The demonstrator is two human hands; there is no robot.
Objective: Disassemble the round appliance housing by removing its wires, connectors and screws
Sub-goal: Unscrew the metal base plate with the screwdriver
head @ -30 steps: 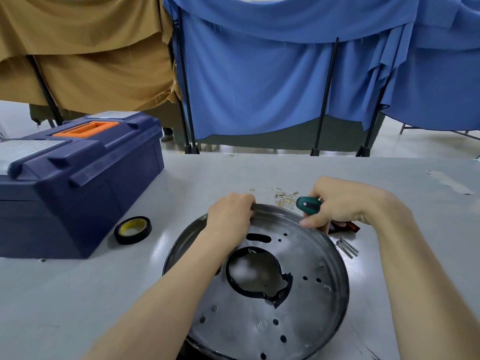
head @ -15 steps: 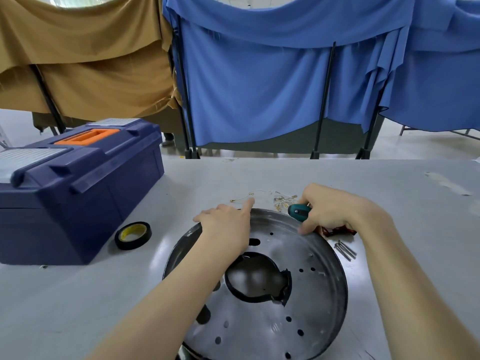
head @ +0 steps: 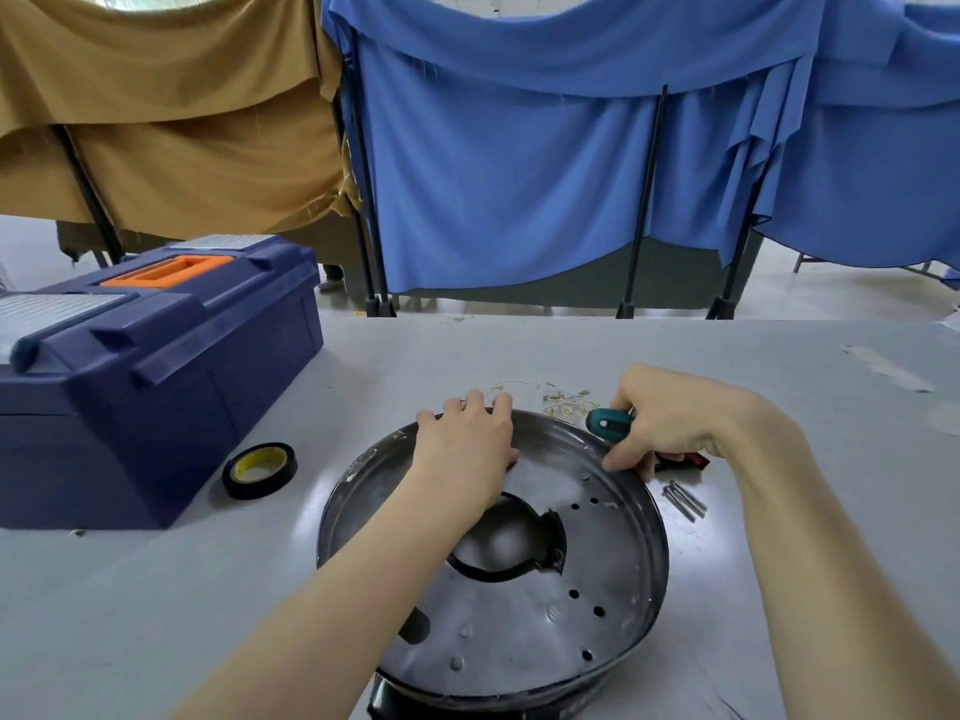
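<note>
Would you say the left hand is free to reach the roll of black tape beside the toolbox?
Probably yes: the left hand only rests on the housing rim, and the tape lies on bare table to its left with nothing between them.

The round housing (head: 597, 563) lies flat on the desk (head: 519, 345), a shallow dark metal pan with a raised rim, its grey floor pierced by a large ragged-edged central opening and scattered small holes. Just beyond its far rim lie thin pale wires (head: 519, 385) and a small heap of brass-coloured connectors (head: 563, 402). A few long grey screws (head: 685, 500) lie together just beside its right rim.
</note>
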